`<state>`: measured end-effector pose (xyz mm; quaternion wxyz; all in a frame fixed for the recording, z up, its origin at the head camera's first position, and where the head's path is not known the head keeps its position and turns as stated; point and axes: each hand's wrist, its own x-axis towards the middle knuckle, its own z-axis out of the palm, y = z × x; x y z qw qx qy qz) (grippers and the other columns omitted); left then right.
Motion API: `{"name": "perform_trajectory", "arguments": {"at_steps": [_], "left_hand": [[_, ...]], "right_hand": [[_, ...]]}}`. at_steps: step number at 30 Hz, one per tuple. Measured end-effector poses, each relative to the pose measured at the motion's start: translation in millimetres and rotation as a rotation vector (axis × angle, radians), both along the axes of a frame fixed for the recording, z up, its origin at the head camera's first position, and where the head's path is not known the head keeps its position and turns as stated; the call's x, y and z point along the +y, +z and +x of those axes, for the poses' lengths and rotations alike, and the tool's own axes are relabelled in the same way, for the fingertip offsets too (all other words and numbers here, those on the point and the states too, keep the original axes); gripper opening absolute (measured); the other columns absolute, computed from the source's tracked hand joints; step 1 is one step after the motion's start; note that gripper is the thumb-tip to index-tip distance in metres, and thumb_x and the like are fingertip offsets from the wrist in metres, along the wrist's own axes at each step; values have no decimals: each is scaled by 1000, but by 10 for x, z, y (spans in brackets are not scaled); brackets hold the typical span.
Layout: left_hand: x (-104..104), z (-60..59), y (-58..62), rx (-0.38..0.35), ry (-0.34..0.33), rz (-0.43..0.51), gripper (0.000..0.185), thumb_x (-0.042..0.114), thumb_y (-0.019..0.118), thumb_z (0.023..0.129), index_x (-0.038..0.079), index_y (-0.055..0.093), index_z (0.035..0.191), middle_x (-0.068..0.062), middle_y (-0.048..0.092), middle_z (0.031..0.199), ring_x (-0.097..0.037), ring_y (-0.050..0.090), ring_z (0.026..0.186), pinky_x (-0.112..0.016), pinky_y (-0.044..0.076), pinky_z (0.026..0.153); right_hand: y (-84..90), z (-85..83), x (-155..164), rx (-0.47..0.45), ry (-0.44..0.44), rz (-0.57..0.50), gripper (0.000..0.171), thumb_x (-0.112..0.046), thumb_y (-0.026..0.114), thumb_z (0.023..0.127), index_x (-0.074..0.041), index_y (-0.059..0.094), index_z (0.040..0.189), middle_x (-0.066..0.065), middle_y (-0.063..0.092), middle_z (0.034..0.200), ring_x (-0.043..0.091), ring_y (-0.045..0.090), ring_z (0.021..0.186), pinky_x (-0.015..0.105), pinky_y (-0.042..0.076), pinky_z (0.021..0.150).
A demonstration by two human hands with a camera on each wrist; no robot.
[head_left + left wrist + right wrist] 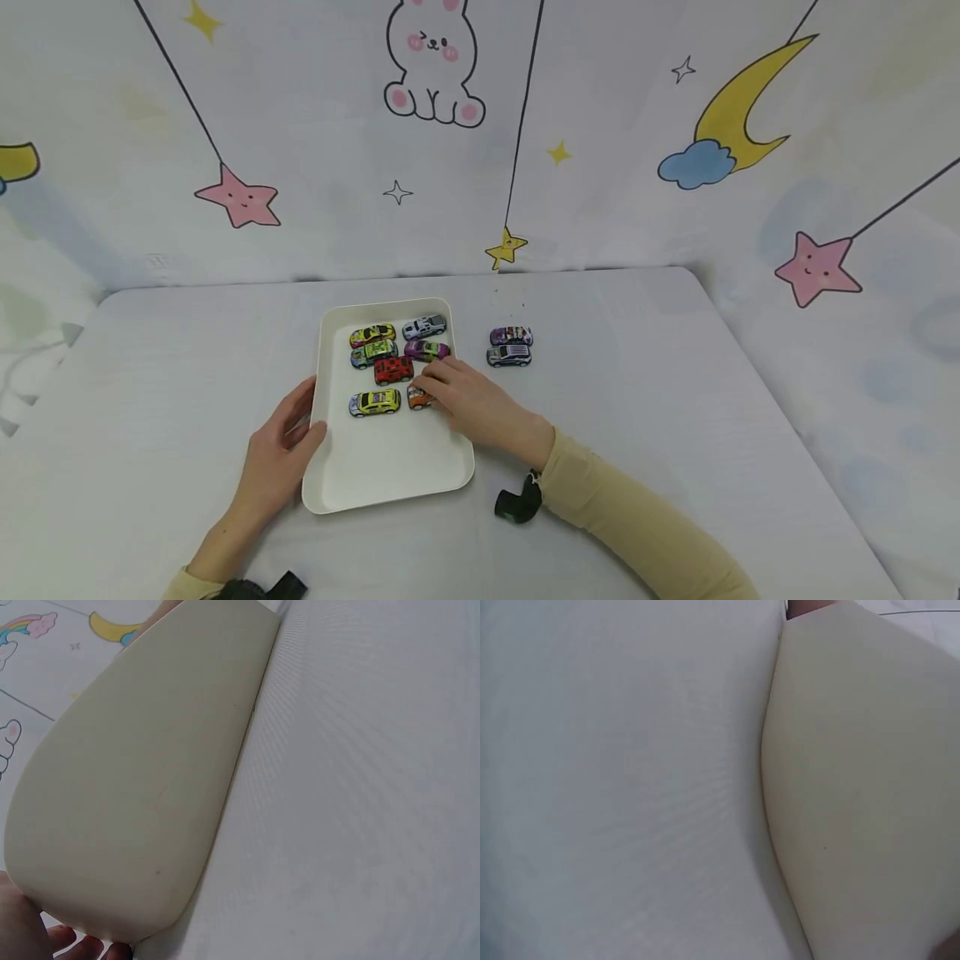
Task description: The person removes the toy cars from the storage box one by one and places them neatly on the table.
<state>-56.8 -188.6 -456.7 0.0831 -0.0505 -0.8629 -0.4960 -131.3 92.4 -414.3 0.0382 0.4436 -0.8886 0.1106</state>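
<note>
A white tray (386, 471) lies on the table with several toy cars in its far half. My left hand (276, 454) grips its left side, thumb over the rim; in the left wrist view its fingers (86, 949) curl by the tray's outer wall (135, 780). Inside the tray my right hand (483, 406) pinches an orange toy car (417, 397), partly hidden by the fingers. Left of that car sits a yellow toy car (375, 403); just behind is a red toy car (393, 370). A purple toy car (426, 350) is beyond the right fingertips.
Right of the tray, a purple-and-white toy car (512, 336) and a silver toy car (509, 356) stand side by side on the white table (637, 392). A patterned wall cloth (315, 167) rises behind the table's far edge.
</note>
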Motion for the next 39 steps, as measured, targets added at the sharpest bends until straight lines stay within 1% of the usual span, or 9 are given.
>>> {"name": "perform_trajectory", "arguments": {"at_steps": [6,11,15,21,26,30,34,39], "left_hand": [[1,-2,-4,4,6,-3,60,7,59,98,14,39,154,-21,49,149,-41,52,130,1,38,91],[2,5,-6,4,8,-10,59,7,59,98,13,39,154,-21,49,149,-41,53,130,1,37,91],[3,4,-5,4,6,-5,59,7,59,98,13,39,154,-21,49,149,-41,52,130,1,37,91],[4,4,-2,7,4,-8,59,7,59,98,12,39,153,-22,49,149,-42,52,130,1,37,91],[5,11,1,1,6,-10,59,8,59,98,13,39,154,-21,49,149,-41,53,130,1,37,91],[3,14,1,-6,7,-13,59,8,59,98,13,39,154,-21,49,149,-41,52,130,1,37,91],[0,17,3,-11,6,-11,59,9,59,99,14,38,154,-21,49,149,-42,52,131,2,37,91],[2,22,1,-12,4,-1,59,9,59,99,14,39,154,-21,49,149,-41,51,131,1,37,91]], "right_hand": [[-11,20,14,22,10,-17,34,-6,66,95,-11,64,129,3,62,125,19,56,119,28,46,106],[-26,35,27,27,9,-57,35,-5,65,95,-10,64,130,4,62,126,19,56,120,28,46,107],[-44,37,38,50,17,-84,35,-3,64,96,-10,64,130,3,62,126,19,56,121,27,46,107],[-46,43,47,69,28,-96,35,-3,64,96,-9,64,130,4,62,125,19,56,120,27,47,106],[-36,58,52,73,21,-93,34,-3,63,96,-9,64,130,4,62,125,19,57,118,27,48,105],[-44,57,60,80,17,-114,35,-2,63,96,-9,63,130,4,62,125,19,57,118,27,48,105],[-65,48,77,112,32,-170,36,-1,66,93,-7,63,128,4,62,125,19,57,117,27,47,105],[-74,51,124,169,62,-288,37,0,71,89,-5,65,125,6,63,124,20,58,116,27,47,105]]}}
